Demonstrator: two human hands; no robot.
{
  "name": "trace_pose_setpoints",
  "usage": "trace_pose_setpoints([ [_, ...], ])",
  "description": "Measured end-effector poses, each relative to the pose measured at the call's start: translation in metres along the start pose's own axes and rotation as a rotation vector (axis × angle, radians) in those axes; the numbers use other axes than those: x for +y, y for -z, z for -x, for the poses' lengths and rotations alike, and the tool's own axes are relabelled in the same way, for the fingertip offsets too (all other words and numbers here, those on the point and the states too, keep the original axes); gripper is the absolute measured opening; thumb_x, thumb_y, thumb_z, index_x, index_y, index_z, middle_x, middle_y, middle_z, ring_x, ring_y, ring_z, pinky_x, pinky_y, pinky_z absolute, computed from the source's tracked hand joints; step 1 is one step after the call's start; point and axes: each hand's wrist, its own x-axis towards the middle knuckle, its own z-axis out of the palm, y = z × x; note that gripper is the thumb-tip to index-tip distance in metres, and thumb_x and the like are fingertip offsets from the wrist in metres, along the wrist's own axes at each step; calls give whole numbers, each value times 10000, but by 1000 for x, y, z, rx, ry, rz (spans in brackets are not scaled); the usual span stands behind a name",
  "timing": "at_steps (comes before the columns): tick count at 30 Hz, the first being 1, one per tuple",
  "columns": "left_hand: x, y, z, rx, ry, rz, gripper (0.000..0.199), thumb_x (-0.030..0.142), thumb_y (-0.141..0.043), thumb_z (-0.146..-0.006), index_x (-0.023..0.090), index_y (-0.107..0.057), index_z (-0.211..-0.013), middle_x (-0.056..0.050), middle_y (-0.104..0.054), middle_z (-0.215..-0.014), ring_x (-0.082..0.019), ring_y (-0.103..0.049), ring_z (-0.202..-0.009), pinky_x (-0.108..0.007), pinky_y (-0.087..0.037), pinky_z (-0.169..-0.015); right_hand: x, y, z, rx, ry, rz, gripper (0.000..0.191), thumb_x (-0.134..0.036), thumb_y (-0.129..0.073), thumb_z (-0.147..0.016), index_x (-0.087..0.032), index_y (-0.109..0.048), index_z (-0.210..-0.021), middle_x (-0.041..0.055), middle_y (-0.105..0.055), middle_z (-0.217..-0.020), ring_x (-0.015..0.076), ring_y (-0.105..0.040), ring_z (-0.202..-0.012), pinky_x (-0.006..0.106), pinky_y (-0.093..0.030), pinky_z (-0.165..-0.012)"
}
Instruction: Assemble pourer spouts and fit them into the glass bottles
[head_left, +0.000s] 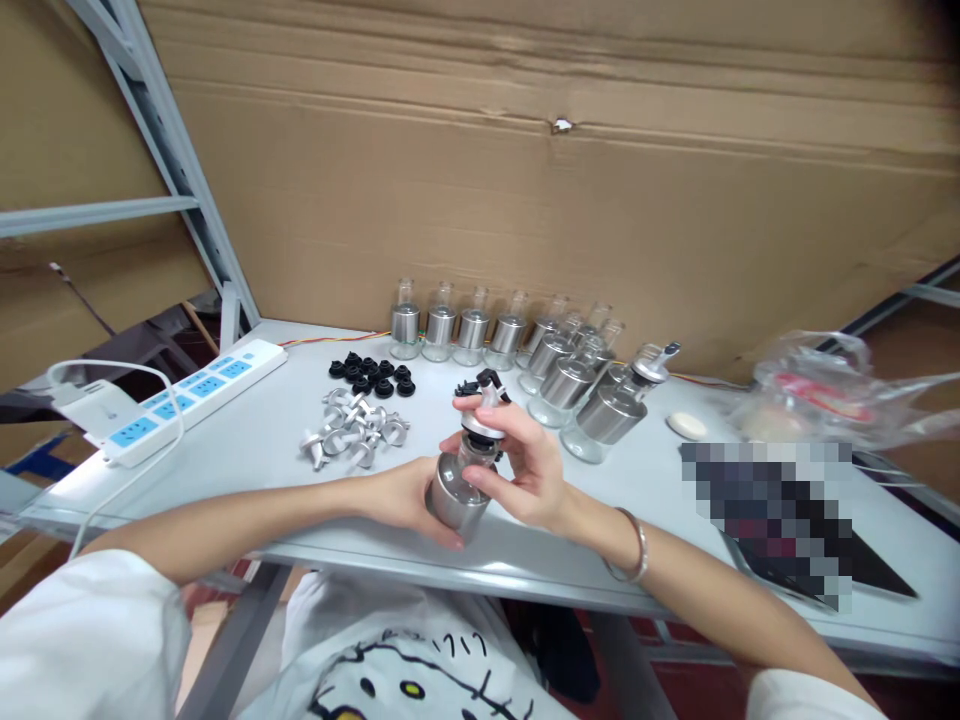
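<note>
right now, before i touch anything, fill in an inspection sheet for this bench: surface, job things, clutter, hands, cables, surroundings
Surface: pale grey table, glare near the front edge
Job things: held bottle with pourer at its mouth; sleeved glass bottles standing behind; heaps of black stoppers and silver spouts lying left of them
Clutter: white oval item, clear plastic bag, dark flat object partly pixelated, all at the right
Left hand: around the held bottle's body
Right hand: fingers at the pourer; bracelet on the wrist
Cables: white cable crossing the power strip; thin coloured wires at the back
Surroundings: cardboard behind, metal frame at left
Other people: nothing seen
</note>
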Motion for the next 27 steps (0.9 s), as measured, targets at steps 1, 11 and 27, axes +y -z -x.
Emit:
trace_pose_setpoints([
  [1,0,0,0,2,-6,-1,565,346,-806,-588,178,-599,-1087,-23,-609,-1062,-270,-565,-1087,-365,-456,-965,0,1,0,-10,-21,-27,561,-153,-628,-850,-324,-434,-1348,97,-587,-1210,237,-650,-1047,366,-623,-725],
  [11,-3,-4,-1,31,-63,46,659,343,-832,-564,144,-569,-1135,-68,-615,-1078,-260,-566,-1070,-381,-450,-977,-3,0,-2,-32,-167,-291,507,-123,-623,-862,-362,-497,-1290,56,-546,-1266,162,-690,-937,342,-631,-752],
  [27,-2,-3,2,9,26,60,541,499,-799,-566,147,-536,-882,-15,-554,-795,-158,-528,-727,-284,-456,-644,4,-1,-5,113,-272,-310,228,-180,-584,-898,-294,-611,-1094,30,-590,-1170,143,-709,-838,352,-632,-734],
])
